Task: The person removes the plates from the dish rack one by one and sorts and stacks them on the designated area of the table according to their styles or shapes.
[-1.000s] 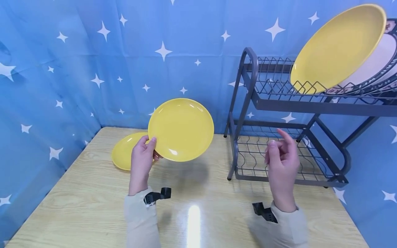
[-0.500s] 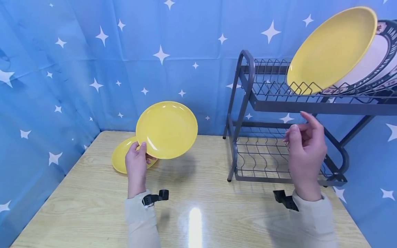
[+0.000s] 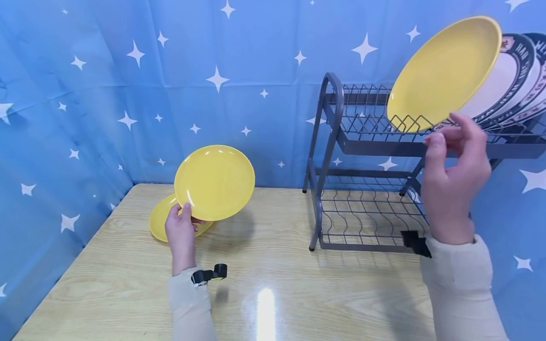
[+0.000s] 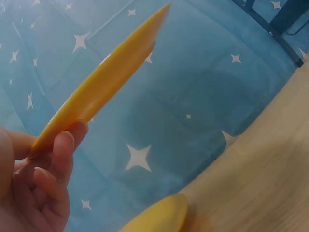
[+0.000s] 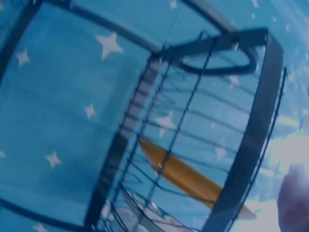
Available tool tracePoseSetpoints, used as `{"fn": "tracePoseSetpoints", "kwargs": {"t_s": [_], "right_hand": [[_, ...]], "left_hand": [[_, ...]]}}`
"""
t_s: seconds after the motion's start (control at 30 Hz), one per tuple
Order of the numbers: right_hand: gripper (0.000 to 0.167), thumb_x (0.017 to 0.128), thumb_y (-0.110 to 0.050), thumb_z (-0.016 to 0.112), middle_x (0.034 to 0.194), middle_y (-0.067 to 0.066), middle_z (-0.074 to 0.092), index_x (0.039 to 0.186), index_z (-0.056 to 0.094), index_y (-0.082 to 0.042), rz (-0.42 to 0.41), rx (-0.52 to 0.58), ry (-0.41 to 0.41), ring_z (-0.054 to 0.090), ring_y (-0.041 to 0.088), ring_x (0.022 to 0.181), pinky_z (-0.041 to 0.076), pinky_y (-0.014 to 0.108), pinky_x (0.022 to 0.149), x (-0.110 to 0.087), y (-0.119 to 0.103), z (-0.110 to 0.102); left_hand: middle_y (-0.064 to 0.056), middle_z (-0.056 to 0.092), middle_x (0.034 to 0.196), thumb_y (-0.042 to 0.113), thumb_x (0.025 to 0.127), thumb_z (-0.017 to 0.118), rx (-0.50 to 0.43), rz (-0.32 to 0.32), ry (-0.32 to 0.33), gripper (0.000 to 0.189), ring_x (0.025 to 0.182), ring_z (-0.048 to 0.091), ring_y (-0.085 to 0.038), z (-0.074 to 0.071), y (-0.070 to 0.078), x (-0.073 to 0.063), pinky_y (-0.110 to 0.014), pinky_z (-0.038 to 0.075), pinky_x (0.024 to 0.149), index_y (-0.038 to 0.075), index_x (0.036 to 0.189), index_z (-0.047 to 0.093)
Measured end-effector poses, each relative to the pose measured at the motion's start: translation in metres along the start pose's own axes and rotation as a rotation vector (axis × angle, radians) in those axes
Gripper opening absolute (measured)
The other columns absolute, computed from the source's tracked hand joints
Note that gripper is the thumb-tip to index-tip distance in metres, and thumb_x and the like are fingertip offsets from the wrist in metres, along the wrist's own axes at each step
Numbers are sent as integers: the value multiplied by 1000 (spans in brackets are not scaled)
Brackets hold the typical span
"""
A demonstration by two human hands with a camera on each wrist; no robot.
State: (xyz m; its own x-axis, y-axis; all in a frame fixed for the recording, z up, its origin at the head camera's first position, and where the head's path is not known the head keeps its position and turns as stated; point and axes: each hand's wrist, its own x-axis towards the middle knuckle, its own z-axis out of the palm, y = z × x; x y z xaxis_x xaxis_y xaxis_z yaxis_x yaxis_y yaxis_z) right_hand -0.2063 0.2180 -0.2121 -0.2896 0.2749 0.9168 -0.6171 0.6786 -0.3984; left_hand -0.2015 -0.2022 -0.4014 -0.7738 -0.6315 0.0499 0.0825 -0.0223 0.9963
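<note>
My left hand [image 3: 181, 232] holds a yellow plate [image 3: 214, 182] by its near left rim, thumb on the face and fingers behind. In the left wrist view the held plate [image 4: 99, 82] is seen edge-on, raised above the table. Beneath and behind it another yellow plate [image 3: 161, 219] lies on the table. My right hand [image 3: 456, 175] is raised at the front edge of the dish rack's [image 3: 384, 146] upper tier, fingers loosely bent and holding nothing. Just beyond its fingertips a yellow plate [image 3: 445, 73] leans in the upper tier.
White plates with dark patterned rims [image 3: 496, 87] stand in a row behind the yellow one on the rack. The rack's lower wire tier [image 3: 362, 218] sits low over the wooden table [image 3: 273, 265]. A blue starred curtain [image 3: 256, 47] hangs behind and at the sides.
My right hand has risen and moved right, from before the lower tier to the upper tier's front edge. My left hand has drawn its plate slightly left and down.
</note>
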Motion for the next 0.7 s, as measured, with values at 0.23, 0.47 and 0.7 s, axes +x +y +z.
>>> {"fn": "tracePoseSetpoints", "kwargs": {"t_s": [0.23, 0.47, 0.7], "right_hand": [[34, 88, -18, 47, 91, -10, 60, 121, 50, -21, -24, -82, -64, 53, -5, 80, 39, 14, 78, 26, 11, 1], [37, 90, -25, 47, 97, -1, 61, 126, 43, -29, 34, -148, -189, 51, -3, 85, 40, 13, 76, 30, 23, 8], [38, 89, -21, 47, 93, -13, 54, 126, 42, -27, 108, -135, -146, 50, 1, 85, 40, 15, 79, 33, 24, 7]], "left_hand": [[-3, 59, 69, 39, 91, 46, 6, -42, 50, 34, 59, 58, -21, -4, -17, 4, -26, 41, 50, 15, 113, 54], [-3, 57, 76, 37, 91, 46, -106, -89, 83, 32, 56, 55, -16, -5, -43, 9, -23, 38, 49, 13, 112, 53], [-3, 54, 73, 37, 91, 45, -176, -87, 169, 31, 53, 53, -14, -6, -56, 12, -21, 36, 46, 11, 109, 51]]}}
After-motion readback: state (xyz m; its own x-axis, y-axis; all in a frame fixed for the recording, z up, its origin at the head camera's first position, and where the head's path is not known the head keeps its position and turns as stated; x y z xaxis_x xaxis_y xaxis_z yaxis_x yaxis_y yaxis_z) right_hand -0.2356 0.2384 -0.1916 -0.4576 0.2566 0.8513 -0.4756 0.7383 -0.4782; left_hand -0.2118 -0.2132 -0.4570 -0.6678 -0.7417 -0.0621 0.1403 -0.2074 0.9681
